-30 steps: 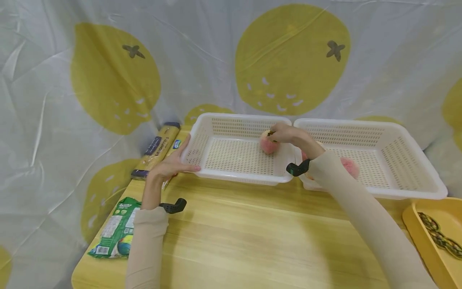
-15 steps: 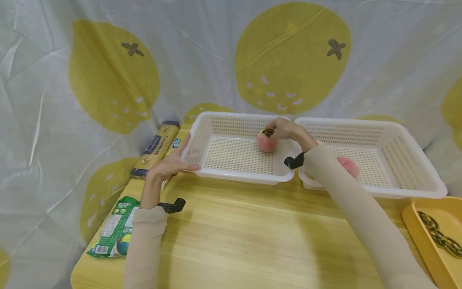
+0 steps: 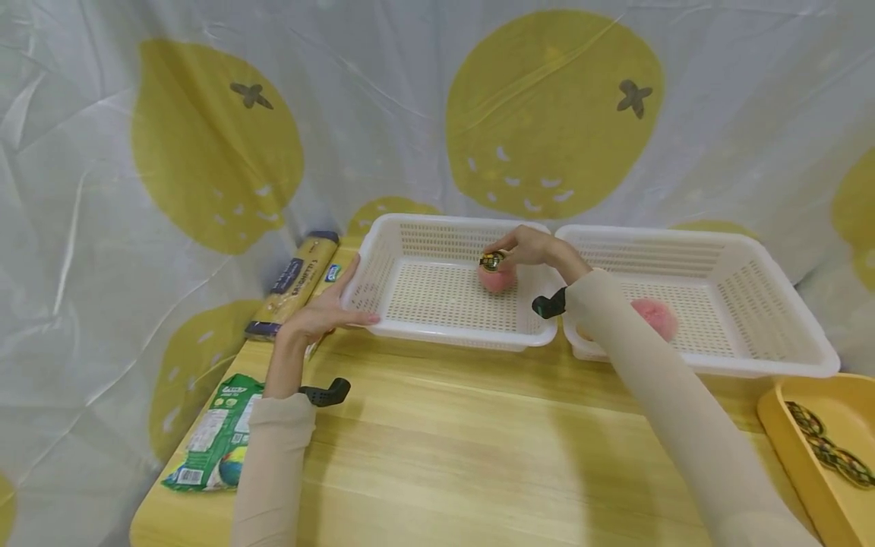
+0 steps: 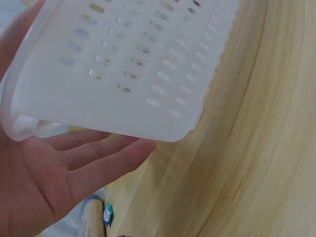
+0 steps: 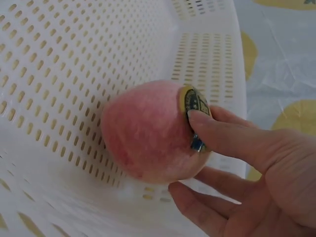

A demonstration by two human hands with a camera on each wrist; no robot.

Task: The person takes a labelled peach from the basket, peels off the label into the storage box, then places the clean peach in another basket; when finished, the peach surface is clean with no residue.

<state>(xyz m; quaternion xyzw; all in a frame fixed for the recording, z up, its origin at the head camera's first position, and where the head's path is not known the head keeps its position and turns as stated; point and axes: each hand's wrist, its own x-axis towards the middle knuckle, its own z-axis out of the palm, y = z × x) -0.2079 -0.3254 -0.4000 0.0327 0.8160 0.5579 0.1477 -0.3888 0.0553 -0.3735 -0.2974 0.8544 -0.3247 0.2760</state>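
My right hand holds a pink peach inside the left white basket. A round dark label with a yellow rim sits on the peach. In the right wrist view the thumb presses on that label, and the other fingers lie behind and below the fruit. My left hand rests against the left end of this basket. Its thumb lies at the front corner of the rim. In the left wrist view its fingers are straight along the basket's outer wall.
A second white basket stands beside the first; a peach lies inside, and my right forearm hides part of it. A yellow tray with dark patterned labels is at right. Spaghetti and a green bag lie left.
My right hand has shifted left within the basket with the peach, and the label on it has turned more into view. My left hand has stayed at the basket's end.
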